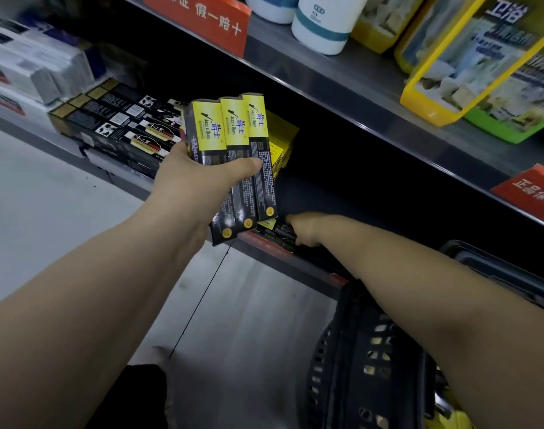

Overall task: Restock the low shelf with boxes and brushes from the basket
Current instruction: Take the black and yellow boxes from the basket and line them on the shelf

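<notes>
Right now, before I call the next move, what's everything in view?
held boxes: three, yellow-black, in left hand
stacked boxes: count unclear, yellow, low shelf behind them
black boxes: several, low shelf left
white boxes: blurred, far left
flat box: one, dark, shelf front edge
basket: one, black, lower right
bottles: two, white with teal bands, upper shelf
packs: yellow-framed and green-framed, upper shelf right
signs: two, red, upper shelf edge
left hand: grips held boxes
right hand: on flat box, grip unclear
</notes>
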